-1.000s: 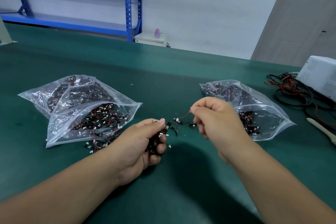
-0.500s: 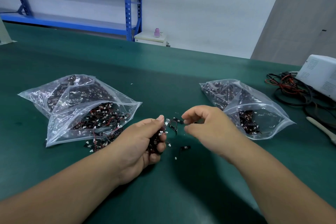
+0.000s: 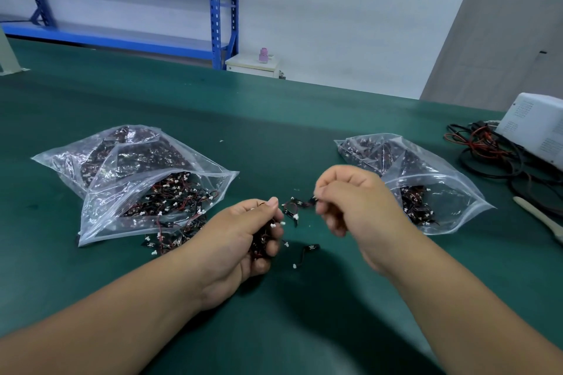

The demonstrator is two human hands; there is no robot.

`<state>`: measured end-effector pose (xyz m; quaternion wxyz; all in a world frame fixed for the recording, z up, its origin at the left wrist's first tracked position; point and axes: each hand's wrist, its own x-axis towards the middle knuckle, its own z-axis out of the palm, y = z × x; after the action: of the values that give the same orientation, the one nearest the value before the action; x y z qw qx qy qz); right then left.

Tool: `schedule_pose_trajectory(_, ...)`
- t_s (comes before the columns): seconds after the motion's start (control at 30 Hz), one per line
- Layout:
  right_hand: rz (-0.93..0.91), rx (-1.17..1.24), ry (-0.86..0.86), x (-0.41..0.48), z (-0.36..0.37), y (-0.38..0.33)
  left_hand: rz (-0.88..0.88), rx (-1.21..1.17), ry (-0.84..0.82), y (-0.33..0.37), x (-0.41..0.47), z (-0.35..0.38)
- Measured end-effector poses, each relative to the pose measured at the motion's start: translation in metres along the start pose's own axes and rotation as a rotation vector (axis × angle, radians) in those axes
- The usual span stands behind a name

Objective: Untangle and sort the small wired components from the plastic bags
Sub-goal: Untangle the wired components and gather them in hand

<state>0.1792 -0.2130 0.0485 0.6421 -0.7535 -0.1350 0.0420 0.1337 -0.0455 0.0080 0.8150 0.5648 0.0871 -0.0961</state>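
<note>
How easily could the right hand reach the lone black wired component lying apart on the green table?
Probably yes: the lone black wired component lies uncovered near the right hand, nothing between them, though that hand pinches another wired piece.

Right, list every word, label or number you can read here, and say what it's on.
Nothing here reads clearly.
White box: blocks of small print on its side, too small and blurred to read.
Left bags and right bag: no print visible.

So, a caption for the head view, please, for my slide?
Left hand grips a tangled bundle; right hand pinches one wired component beside it.
</note>
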Motion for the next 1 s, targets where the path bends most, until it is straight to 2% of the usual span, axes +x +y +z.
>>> schedule_pose_trajectory(0.07,0.020,0.046,0.031,0.002,-0.009,-0.003,-0.005,-0.013,0.002,0.001,0.000,-0.001)
schedule_pose_trajectory(0.13,0.024,-0.060,0.013,0.004,-0.019,-0.003,-0.006,-0.011,0.007,0.001,0.000,-0.001)
schedule_pose_trajectory(0.3,0.016,-0.862,-0.140,0.011,-0.033,0.017,-0.008,0.016,0.015,0.001,-0.001,0.001)
schedule_pose_trajectory(0.37,-0.039,-0.983,-0.105,0.010,-0.031,0.020,-0.008,0.026,0.017,0.001,-0.002,0.003)
schedule_pose_trajectory(0.43,-0.101,-0.925,-0.089,0.009,-0.026,0.018,-0.005,0.030,0.013,0.002,-0.003,0.004)
schedule_pose_trajectory(0.5,-0.160,-0.763,-0.101,0.006,-0.018,0.016,-0.001,0.025,0.001,0.002,-0.003,0.004)
schedule_pose_trajectory(0.6,-0.206,-0.614,-0.186,-0.001,-0.002,0.016,0.014,0.045,-0.024,0.001,-0.004,0.004)
schedule_pose_trajectory(0.67,-0.237,-0.639,-0.201,-0.005,0.006,0.021,0.027,0.075,-0.046,0.000,-0.005,0.004)
schedule_pose_trajectory(0.87,-0.370,-0.652,-0.082,-0.006,0.012,0.025,0.040,0.151,-0.095,0.000,-0.005,0.003)
schedule_pose_trajectory(1.0,-0.386,-0.612,-0.011,-0.003,0.007,0.021,0.034,0.157,-0.100,0.000,-0.005,0.003)
